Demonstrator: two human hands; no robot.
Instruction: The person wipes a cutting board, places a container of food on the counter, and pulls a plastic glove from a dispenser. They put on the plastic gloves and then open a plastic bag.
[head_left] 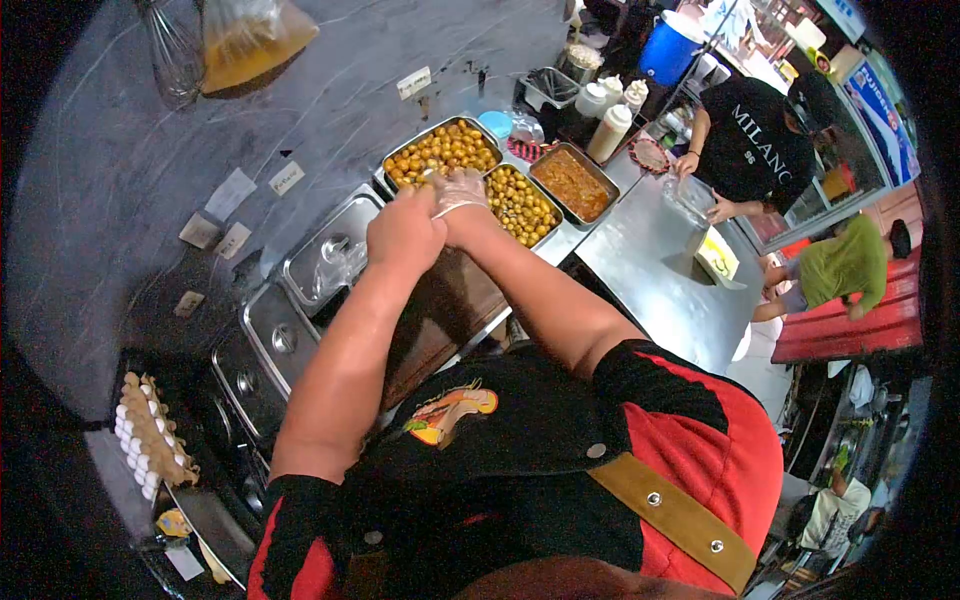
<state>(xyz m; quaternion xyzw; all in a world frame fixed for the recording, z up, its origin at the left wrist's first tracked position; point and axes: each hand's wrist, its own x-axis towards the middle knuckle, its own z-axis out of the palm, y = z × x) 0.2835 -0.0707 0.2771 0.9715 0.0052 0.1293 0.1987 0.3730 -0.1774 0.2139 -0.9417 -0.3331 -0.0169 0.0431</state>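
Note:
My left hand [402, 228], bare, is closed with its fingers bunched near the fingers of my right hand; what it pinches is too small to name. A clear plastic glove covers my right hand [461, 196], whose fingers are bent together beside the left. Both hands are over the near edge of a metal tray of small round potatoes [445, 150]. A second tray of small potatoes [520, 203] lies just right of them. Next to that is a tray of brown sauce [575, 182]. A crumpled clear plastic bag [340, 266] rests on a metal lid at the left.
Metal lids [283, 338] line the left side, with trays of eggs [150, 440] beyond. Squeeze bottles [610, 132] stand behind the sauce. A co-worker in a black shirt [755, 140] handles a clear container at the steel table [650, 290]. A person in green [845, 262] is farther right.

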